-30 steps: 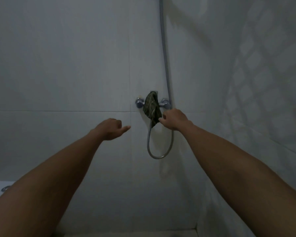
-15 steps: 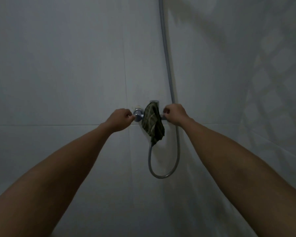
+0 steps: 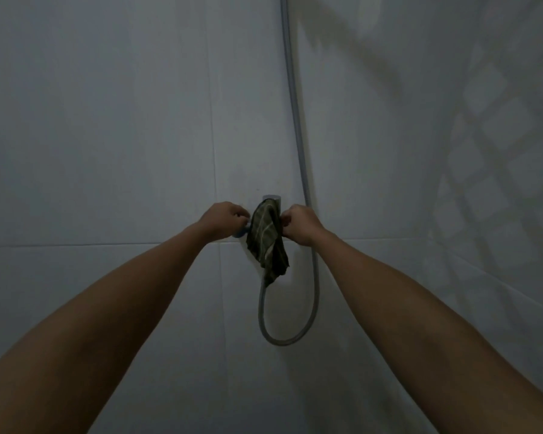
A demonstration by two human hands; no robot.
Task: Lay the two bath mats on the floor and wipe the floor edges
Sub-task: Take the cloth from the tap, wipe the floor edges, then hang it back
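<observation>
A dark green checked cloth hangs over the chrome shower mixer on the white tiled wall. My left hand is closed around the mixer's left knob, just left of the cloth. On the other side, my right hand is closed where the right knob sits, its fingertips touching the cloth's right edge. That knob is hidden under the hand. No bath mat or floor is in view.
A grey shower hose runs down the wall from the top and loops below the mixer. The side wall at the right carries a lattice shadow and meets the back wall in a corner.
Both hands rose to the mixer. The right hand left the cloth's lower tip and closed by the right knob. The left hand closed on the left knob. The view tilted upward.
</observation>
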